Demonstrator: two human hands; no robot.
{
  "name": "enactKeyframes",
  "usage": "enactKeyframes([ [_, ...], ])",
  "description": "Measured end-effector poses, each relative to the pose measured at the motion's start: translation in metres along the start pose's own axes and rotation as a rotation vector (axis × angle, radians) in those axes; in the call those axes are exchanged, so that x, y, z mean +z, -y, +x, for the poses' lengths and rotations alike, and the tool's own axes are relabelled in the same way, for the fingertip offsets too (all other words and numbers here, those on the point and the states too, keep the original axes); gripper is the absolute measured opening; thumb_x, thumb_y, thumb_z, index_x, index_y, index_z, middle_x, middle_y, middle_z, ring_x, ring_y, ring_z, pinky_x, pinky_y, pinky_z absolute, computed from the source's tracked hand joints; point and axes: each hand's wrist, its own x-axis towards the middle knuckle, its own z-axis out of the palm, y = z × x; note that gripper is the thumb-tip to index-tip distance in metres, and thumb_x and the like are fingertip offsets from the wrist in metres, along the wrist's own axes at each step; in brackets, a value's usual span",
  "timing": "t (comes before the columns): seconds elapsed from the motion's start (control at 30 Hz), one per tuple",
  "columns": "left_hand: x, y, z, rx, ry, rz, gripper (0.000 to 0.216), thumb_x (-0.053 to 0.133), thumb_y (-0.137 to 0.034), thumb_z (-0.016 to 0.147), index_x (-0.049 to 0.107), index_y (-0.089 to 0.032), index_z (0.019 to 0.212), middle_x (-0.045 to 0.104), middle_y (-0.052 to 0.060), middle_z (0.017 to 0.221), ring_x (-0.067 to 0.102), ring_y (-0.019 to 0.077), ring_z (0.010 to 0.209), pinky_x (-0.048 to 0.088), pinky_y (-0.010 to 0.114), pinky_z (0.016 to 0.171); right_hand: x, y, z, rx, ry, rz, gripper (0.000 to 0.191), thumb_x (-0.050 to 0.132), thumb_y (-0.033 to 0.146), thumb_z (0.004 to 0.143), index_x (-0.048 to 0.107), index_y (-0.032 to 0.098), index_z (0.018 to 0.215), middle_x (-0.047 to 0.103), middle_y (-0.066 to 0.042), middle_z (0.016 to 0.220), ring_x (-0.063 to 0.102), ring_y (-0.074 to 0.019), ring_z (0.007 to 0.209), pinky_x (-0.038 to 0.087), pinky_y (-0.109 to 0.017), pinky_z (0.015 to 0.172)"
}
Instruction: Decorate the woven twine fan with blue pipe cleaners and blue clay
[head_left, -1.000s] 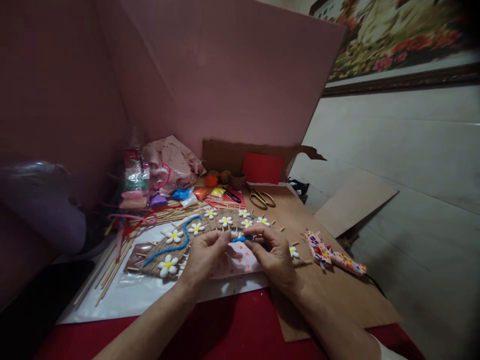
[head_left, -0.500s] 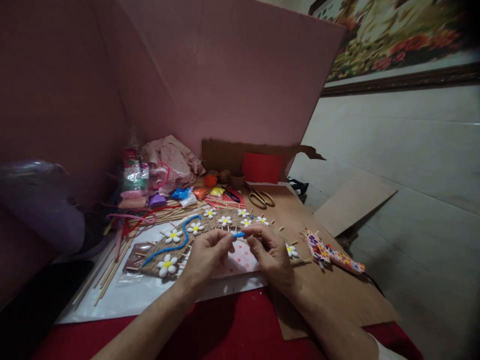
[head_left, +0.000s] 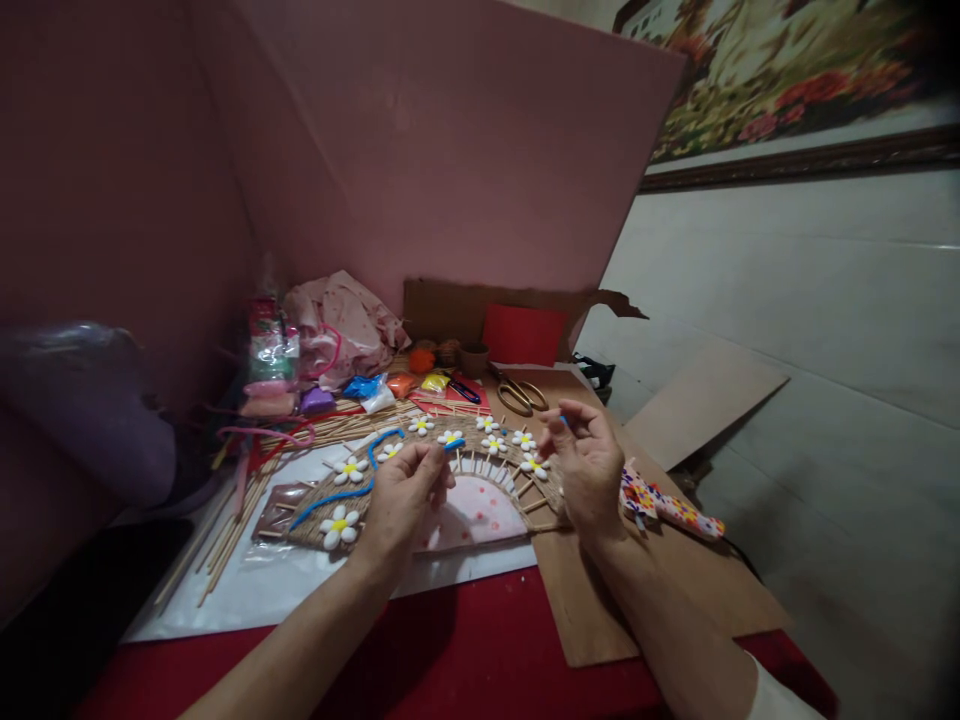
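Note:
Between thumb and forefinger, my left hand (head_left: 405, 500) pinches a short blue clay strip (head_left: 455, 445) whose end sticks out to the right. Raised to the right, my right hand (head_left: 589, 465) pinches a small blue clay piece (head_left: 564, 421). Below both hands lies a half-round fan shape of wound twine (head_left: 334, 497) and sticks, dotted with white daisies (head_left: 339, 527) with yellow centres. A wavy blue clay line (head_left: 341, 495) runs across its left part. At its middle is a pink half-circle (head_left: 476, 510) with red spots. My hands hide parts of the fan.
Behind the fan are bags of coloured clay (head_left: 364, 387), gold-handled scissors (head_left: 523, 395) and a red card (head_left: 525, 335). Thin wooden sticks (head_left: 217, 555) lie at left. On the right, a flower-patterned object (head_left: 679, 510) rests on brown cardboard (head_left: 600, 620).
My hands have drawn apart, the right one moving right and up. The blue clay they held together is now in two pieces, one in each hand.

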Motion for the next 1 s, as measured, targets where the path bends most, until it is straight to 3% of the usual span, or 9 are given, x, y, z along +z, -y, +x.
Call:
enactKeyframes([
  [0.1,0.0,-0.001,0.0,-0.019,-0.029,-0.031,0.04,0.067,-0.05,0.068,0.053,-0.014,0.062,0.055,-0.001,0.051,0.038,0.0046,0.041,0.027,0.017,0.04,-0.009,0.01,0.014,0.033,0.041,-0.121,0.024,0.066,0.034,0.076,0.058,0.016,0.089,0.055,0.003,0.065,0.046,-0.0074,0.046,0.038,-0.02,0.041],
  [0.23,-0.001,-0.002,0.0,-0.01,-0.035,-0.045,0.039,0.068,-0.049,0.068,0.052,-0.014,0.063,0.055,-0.002,0.052,0.039,0.0046,0.041,0.026,0.017,0.04,-0.022,0.011,0.041,0.072,0.179,-0.316,0.031,0.061,0.033,0.075,0.059,0.013,0.099,0.061,-0.002,0.072,0.055,-0.011,0.054,0.048,-0.027,0.053],
  [0.33,0.0,-0.003,-0.001,-0.015,-0.035,-0.043,0.038,0.068,-0.048,0.068,0.052,-0.014,0.063,0.055,-0.002,0.052,0.039,0.0045,0.041,0.027,0.017,0.04,-0.028,-0.007,0.062,0.027,0.227,-0.699,0.032,0.055,0.027,0.076,0.057,0.013,0.105,0.064,-0.004,0.077,0.06,-0.0151,0.062,0.048,-0.028,0.056],
  [0.37,0.0,-0.003,-0.001,-0.02,-0.035,-0.044,0.038,0.069,-0.048,0.067,0.052,-0.014,0.063,0.055,-0.002,0.052,0.038,0.0044,0.041,0.026,0.017,0.04,-0.029,-0.016,0.069,-0.009,0.245,-0.906,0.027,0.056,0.027,0.075,0.059,0.014,0.099,0.064,-0.004,0.077,0.061,-0.016,0.067,0.048,-0.029,0.06],
  [0.5,0.0,-0.002,-0.001,-0.033,-0.033,-0.054,0.04,0.069,-0.049,0.065,0.053,-0.014,0.063,0.054,-0.002,0.05,0.037,0.0042,0.04,0.025,0.017,0.04,-0.031,-0.05,0.084,0.007,0.296,-1.071,0.005,0.063,0.02,0.07,0.065,0.016,0.071,0.066,-0.006,0.071,0.062,-0.0198,0.072,0.047,-0.031,0.067],
  [0.67,-0.002,0.001,-0.001,-0.051,-0.006,-0.079,0.039,0.066,-0.049,0.07,0.056,-0.012,0.064,0.055,-0.001,0.051,0.039,0.0035,0.041,0.026,0.016,0.04,-0.025,-0.057,0.078,-0.052,0.339,-1.138,0.027,0.056,0.011,0.075,0.068,0.016,0.099,0.064,-0.013,0.105,0.059,-0.0244,0.096,0.045,-0.034,0.08],
  [0.77,-0.003,0.002,0.0,-0.091,0.016,-0.143,0.036,0.066,-0.047,0.071,0.057,-0.012,0.069,0.056,-0.002,0.053,0.041,0.0034,0.042,0.027,0.016,0.041,-0.012,-0.041,0.063,-0.161,0.341,-1.123,0.032,0.048,0.014,0.084,0.064,0.02,0.111,0.053,-0.013,0.125,0.049,-0.0253,0.113,0.04,-0.037,0.091],
  [0.87,-0.004,0.003,0.002,-0.123,0.038,-0.227,0.032,0.068,-0.043,0.071,0.056,-0.014,0.072,0.057,-0.003,0.055,0.044,0.0038,0.043,0.03,0.015,0.041,0.006,-0.02,0.045,-0.318,0.457,-0.898,0.024,0.049,0.022,0.087,0.069,0.019,0.1,0.064,-0.011,0.109,0.052,-0.0253,0.107,0.037,-0.044,0.095],
  [1.0,-0.005,0.005,0.002,-0.127,0.087,-0.27,0.03,0.07,-0.041,0.07,0.055,-0.015,0.072,0.058,-0.003,0.057,0.046,0.0038,0.043,0.032,0.015,0.042,0.031,0.002,0.016,0.057,0.779,-0.246,0.035,0.049,0.044,0.088,0.066,0.021,0.106,0.068,-0.008,0.104,0.06,-0.0211,0.098,0.046,-0.038,0.085],
])
